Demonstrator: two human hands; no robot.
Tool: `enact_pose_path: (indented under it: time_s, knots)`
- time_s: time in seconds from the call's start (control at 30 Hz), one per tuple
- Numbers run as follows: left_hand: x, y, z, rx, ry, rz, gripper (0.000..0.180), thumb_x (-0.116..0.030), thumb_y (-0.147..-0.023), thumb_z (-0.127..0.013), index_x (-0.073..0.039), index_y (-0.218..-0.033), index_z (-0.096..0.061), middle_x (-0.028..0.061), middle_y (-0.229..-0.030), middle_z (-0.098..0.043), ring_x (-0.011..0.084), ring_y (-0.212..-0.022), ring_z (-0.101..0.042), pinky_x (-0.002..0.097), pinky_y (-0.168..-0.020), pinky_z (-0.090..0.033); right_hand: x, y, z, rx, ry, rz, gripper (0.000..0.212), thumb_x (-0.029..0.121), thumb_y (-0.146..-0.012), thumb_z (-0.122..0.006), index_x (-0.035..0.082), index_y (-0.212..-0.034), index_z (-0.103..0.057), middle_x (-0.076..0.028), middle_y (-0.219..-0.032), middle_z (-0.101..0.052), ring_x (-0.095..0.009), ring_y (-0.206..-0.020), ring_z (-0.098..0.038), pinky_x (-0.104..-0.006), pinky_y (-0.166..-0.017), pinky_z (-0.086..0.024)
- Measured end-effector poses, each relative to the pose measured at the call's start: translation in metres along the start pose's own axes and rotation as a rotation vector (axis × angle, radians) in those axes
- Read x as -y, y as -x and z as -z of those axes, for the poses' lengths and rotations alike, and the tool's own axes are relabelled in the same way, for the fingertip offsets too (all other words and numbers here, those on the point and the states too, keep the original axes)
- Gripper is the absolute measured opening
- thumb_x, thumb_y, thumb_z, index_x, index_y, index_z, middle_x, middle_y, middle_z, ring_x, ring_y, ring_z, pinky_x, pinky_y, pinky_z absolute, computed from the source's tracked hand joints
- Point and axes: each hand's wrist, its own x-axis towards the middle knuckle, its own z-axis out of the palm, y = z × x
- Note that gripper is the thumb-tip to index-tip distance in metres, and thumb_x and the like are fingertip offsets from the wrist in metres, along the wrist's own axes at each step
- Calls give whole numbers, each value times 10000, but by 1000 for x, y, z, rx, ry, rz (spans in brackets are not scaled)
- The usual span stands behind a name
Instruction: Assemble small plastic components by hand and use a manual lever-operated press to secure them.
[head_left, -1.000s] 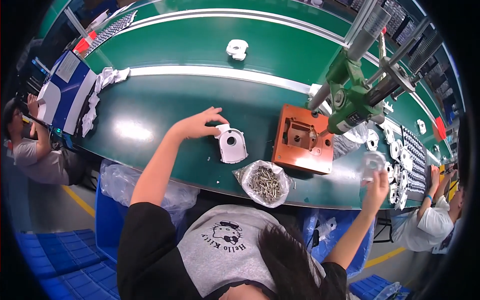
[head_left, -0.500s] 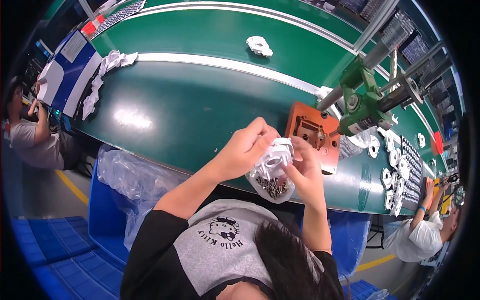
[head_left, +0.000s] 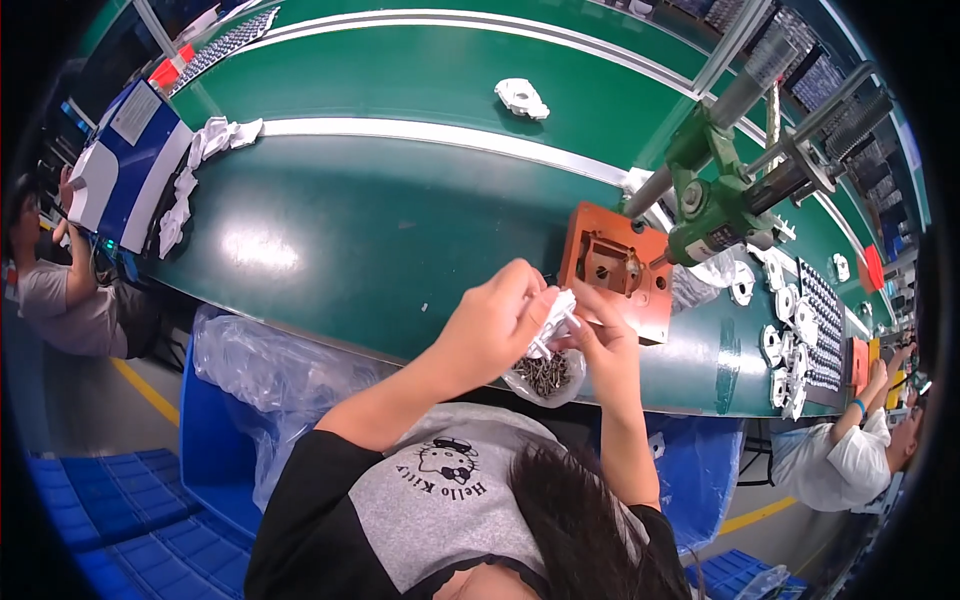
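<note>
Between my hands I hold a white plastic housing part (head_left: 553, 325), tilted so that its narrow side shows. My left hand (head_left: 500, 318) grips it from the left with thumb and fingers closed. On its other side my right hand (head_left: 604, 338) pinches it; some of those fingertips are hidden behind the part. Just below sits a clear bag or bowl (head_left: 572, 389) full of small metal screws or pins (head_left: 543, 373). An orange fixture block (head_left: 590, 235) with a shaped recess stands right beyond my right hand, under a green press (head_left: 700, 200).
Several white housings (head_left: 785, 340) lie at the right beside a dark tray of small parts (head_left: 820, 320). One white part (head_left: 522, 98) rests on the green conveyor (head_left: 400, 75). A blue-and-white machine (head_left: 130, 165) stands left. Blue bins (head_left: 215, 440) flank me; people work at both sides.
The white housing has been turned from showing its ring-shaped opening to showing its narrow side. Both hands still hold it. The view has shifted slightly.
</note>
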Motion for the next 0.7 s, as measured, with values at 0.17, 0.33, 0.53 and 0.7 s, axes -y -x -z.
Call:
enact_pose_path:
  time_s: [0.17, 0.33, 0.53, 0.7]
  knots:
    - [-9, -1, 2, 68, -16, -8, 183, -154, -880, -578, 1, -875, -480, 159, -909, -606, 225, -767, -627, 313, -675, -489, 11, 3, 13, 228, 100, -159, 341, 0, -869, -513, -40, -1207, -513, -65, -985, -598, -119, -799, -603, -250, -666, -522]
    - [-12, 1, -13, 43, 501, 48, 368, -158, -846, -646, -2, -1069, -398, 154, -1125, -554, 176, -929, -600, 309, -801, -491, 28, 12, 31, 79, 92, -156, 143, 71, -836, -594, -30, -935, -615, -20, -670, -591, -76, -525, -541, -210, -458, -421]
    - [0, -3, -24, 214, 359, 182, 246, -197, -854, -645, -8, -950, -520, 54, -818, -617, 124, -669, -566, 262, -607, -457, 29, 14, 44, 128, 94, -10, 139, 34, -834, -543, -48, -934, -594, -59, -676, -579, -122, -500, -541, -230, -427, -409]
    - [1, -25, -20, 184, -117, -98, 228, -188, -796, -649, -52, -906, -503, 154, -795, -621, 306, -635, -606, 327, -565, -481, 36, -4, 92, -300, 301, 153, 157, 53, -832, -589, -22, -968, -614, -54, -743, -624, -89, -574, -551, -217, -524, -434]
